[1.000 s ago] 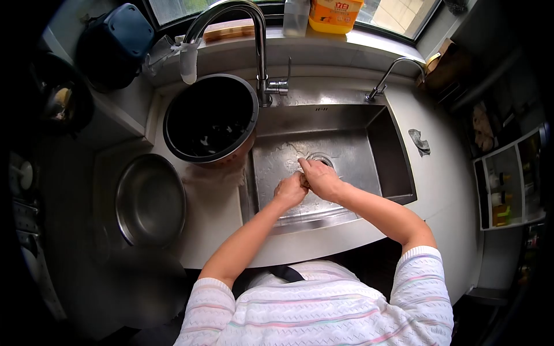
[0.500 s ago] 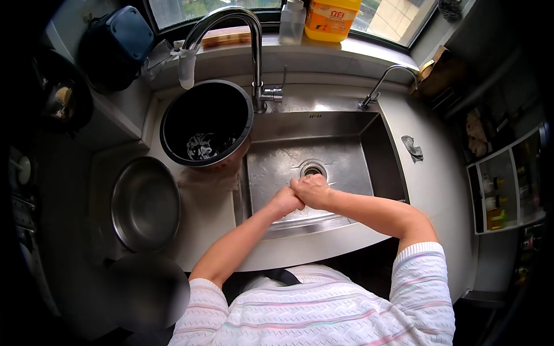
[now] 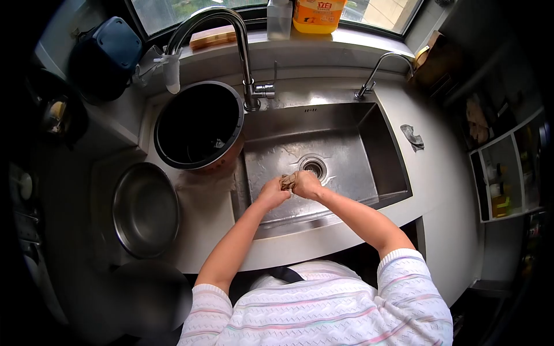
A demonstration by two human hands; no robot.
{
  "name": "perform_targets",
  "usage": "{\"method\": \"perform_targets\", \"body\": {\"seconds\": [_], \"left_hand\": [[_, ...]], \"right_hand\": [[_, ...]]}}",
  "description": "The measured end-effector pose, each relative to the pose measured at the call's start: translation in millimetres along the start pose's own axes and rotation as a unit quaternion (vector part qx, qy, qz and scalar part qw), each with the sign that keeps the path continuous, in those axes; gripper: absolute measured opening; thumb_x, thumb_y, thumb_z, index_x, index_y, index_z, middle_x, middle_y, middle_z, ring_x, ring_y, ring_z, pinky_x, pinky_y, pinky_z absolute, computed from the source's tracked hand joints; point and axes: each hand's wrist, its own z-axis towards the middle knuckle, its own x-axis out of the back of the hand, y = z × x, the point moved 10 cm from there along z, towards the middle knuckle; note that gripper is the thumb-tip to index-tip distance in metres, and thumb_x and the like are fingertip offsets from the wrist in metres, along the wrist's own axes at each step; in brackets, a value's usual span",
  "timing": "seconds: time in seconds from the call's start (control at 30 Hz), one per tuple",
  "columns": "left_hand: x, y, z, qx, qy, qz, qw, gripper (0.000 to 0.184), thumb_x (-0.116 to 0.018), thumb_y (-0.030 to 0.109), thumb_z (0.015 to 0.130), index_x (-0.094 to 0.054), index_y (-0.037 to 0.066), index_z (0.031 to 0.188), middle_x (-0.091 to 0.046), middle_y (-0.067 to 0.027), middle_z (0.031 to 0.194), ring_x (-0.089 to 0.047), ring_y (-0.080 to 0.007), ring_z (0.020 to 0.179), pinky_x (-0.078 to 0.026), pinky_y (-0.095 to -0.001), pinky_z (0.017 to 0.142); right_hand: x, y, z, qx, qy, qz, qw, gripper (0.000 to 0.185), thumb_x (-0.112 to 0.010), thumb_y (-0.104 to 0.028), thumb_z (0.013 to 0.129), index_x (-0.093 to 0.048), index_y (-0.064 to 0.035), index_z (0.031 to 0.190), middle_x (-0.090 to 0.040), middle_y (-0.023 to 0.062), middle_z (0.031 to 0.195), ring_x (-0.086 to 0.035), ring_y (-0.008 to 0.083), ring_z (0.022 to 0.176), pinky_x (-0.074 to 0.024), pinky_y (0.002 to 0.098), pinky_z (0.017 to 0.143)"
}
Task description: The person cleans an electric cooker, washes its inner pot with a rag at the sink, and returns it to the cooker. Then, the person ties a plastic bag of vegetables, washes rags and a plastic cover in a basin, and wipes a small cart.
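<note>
Over the stainless steel sink (image 3: 277,147), my left hand (image 3: 273,194) and my right hand (image 3: 307,184) are side by side, both closed. A small crumpled brownish cloth (image 3: 288,182) shows between them, gripped from either side. Most of the cloth is hidden inside my fingers. Just beyond my right hand is the round drain (image 3: 313,167) in the sink floor, which looks wet.
Left of the sink stand a dark-lined pot (image 3: 196,124) and a shallow metal basin (image 3: 145,209). A tall faucet (image 3: 245,63) rises behind; a thin faucet (image 3: 369,81) is farther right. A grey rag (image 3: 412,138) lies on the right counter. A yellow jug (image 3: 317,16) stands on the windowsill.
My hands have drawn slightly apart, and the cloth, hidden before, now shows between them. They sit a little farther left, away from the drain. The whole view has shifted slightly.
</note>
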Motion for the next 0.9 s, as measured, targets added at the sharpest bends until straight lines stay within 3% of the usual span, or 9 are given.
{"method": "perform_targets", "body": {"seconds": [0.17,0.3,0.4,0.5,0.67,0.7,0.8,0.83,0.9], "left_hand": [[-56.2,-23.2,-18.2,0.185,-0.223,-0.404,0.868,0.044,-0.056,0.033,0.081,-0.047,0.011,0.118,-0.053,-0.0129,0.114,-0.055,-0.0349,0.1,-0.046,-0.0558,0.076],[-56.8,-1.9,-23.2,0.149,-0.242,-0.445,0.849,0.068,-0.058,0.051,0.079,-0.037,0.008,0.127,-0.045,-0.0142,0.123,-0.053,-0.0331,0.105,-0.046,-0.0564,0.076],[-53.3,-5.4,-22.1,0.152,-0.21,-0.437,0.861,0.068,-0.058,0.053,0.079,-0.04,0.007,0.125,-0.047,-0.0144,0.123,-0.052,-0.0336,0.105,-0.046,-0.0579,0.077],[-55.9,-4.5,-23.2,0.159,-0.21,-0.5,0.825,0.058,-0.056,0.048,0.082,-0.045,0.006,0.121,-0.052,-0.0131,0.117,-0.053,-0.032,0.105,-0.046,-0.0577,0.078],[-45.8,-5.4,-18.0,0.119,-0.159,-0.528,0.826,0.035,-0.052,0.036,0.088,-0.053,0.006,0.106,-0.059,-0.0118,0.102,-0.06,-0.0274,0.09,-0.052,-0.0473,0.065],[-43.3,-1.4,-19.0,0.112,-0.159,-0.532,0.824,0.031,-0.051,0.034,0.089,-0.055,0.007,0.102,-0.061,-0.0113,0.098,-0.062,-0.0262,0.085,-0.053,-0.0435,0.061],[-34.7,13.4,-23.3,0.101,-0.202,-0.538,0.812,0.025,-0.053,0.032,0.088,-0.055,0.007,0.094,-0.06,-0.0108,0.083,-0.061,-0.0213,0.065,-0.045,-0.0289,0.043],[-35.0,18.2,-27.8,0.108,-0.193,-0.523,0.823,0.013,-0.057,0.021,0.086,-0.054,0.009,0.087,-0.054,-0.0058,0.067,-0.051,-0.0141,0.05,-0.031,-0.0232,0.037],[-43.1,40.7,-35.2,0.049,-0.268,-0.499,0.822,0.005,-0.057,0.012,0.082,-0.053,0.009,0.084,-0.048,-0.0026,0.062,-0.045,-0.0113,0.048,-0.028,-0.0223,0.038]], "right_hand": [[23.5,-17.3,-22.3,-0.006,0.038,0.03,0.999,0.031,-0.069,-0.023,0.063,-0.06,0.0015,0.081,-0.061,0.023,0.08,-0.06,0.0381,0.08,-0.0483,0.04,0.069],[10.0,-21.3,-25.2,0.001,0.034,0.043,0.998,0.046,-0.073,-0.026,0.059,-0.05,0.0029,0.087,-0.061,0.0225,0.076,-0.06,0.0389,0.079,-0.0477,0.0414,0.066],[7.2,-31.2,-31.9,0.013,0.008,0.037,0.999,0.049,-0.072,-0.025,0.061,-0.045,0.001,0.092,-0.061,0.0217,0.08,-0.06,0.0384,0.079,-0.0471,0.042,0.067],[0.5,-32.7,-35.4,0.033,-0.041,0.028,0.998,0.053,-0.072,-0.026,0.063,-0.044,0.0005,0.099,-0.061,0.0204,0.087,-0.059,0.0374,0.083,-0.0476,0.0417,0.068],[25.6,-62.3,-69.2,0.106,-0.13,-0.117,0.979,0.055,-0.07,-0.026,0.067,-0.043,-0.003,0.11,-0.061,0.0168,0.094,-0.059,0.0356,0.088,-0.0487,0.0411,0.07],[28.7,-62.4,-72.5,0.105,-0.173,-0.184,0.962,0.052,-0.065,-0.019,0.072,-0.041,-0.0056,0.117,-0.059,0.013,0.102,-0.056,0.0307,0.098,-0.046,0.0389,0.077],[81.0,-99.7,-82.7,0.252,0.003,-0.263,0.931,0.053,-0.059,-0.013,0.076,-0.038,-0.0082,0.125,-0.051,0.009,0.118,-0.046,0.0243,0.113,-0.0384,0.0381,0.087],[83.9,-108.4,-88.8,0.302,0.027,-0.279,0.911,0.053,-0.056,-0.013,0.077,-0.037,-0.0091,0.126,-0.048,0.0079,0.121,-0.044,0.023,0.116,-0.0358,0.0384,0.089],[83.6,-124.1,-106.6,0.398,0.076,-0.308,0.861,0.053,-0.052,-0.013,0.079,-0.035,-0.0107,0.129,-0.042,0.0058,0.128,-0.038,0.0206,0.121,-0.0306,0.0389,0.093]]}}
